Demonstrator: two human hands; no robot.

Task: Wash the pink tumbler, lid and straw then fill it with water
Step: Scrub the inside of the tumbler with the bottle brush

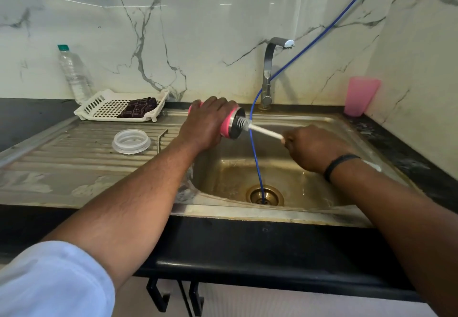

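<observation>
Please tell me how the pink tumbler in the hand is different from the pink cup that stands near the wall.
The tumbler lies on its side over the sink, held by the left hand; the cup stands upright on the counter, untouched. The tumbler has a metal rim and a brush in its mouth; the cup is plain translucent plastic with nothing in it that shows. Both are pink.

Most of the pink tumbler [226, 126] is covered by the left hand [205, 123] wrapped round it; only its base end and steel mouth show. The bottle brush [257, 128] has its head partly inside the mouth, and its handle end is lost in the right hand [312, 149]. The blue hose [255, 158] leaves the frame's top edge. The bent metal straw [159, 139] lies partly behind the clear lid [131, 141], perhaps touching it.
</observation>
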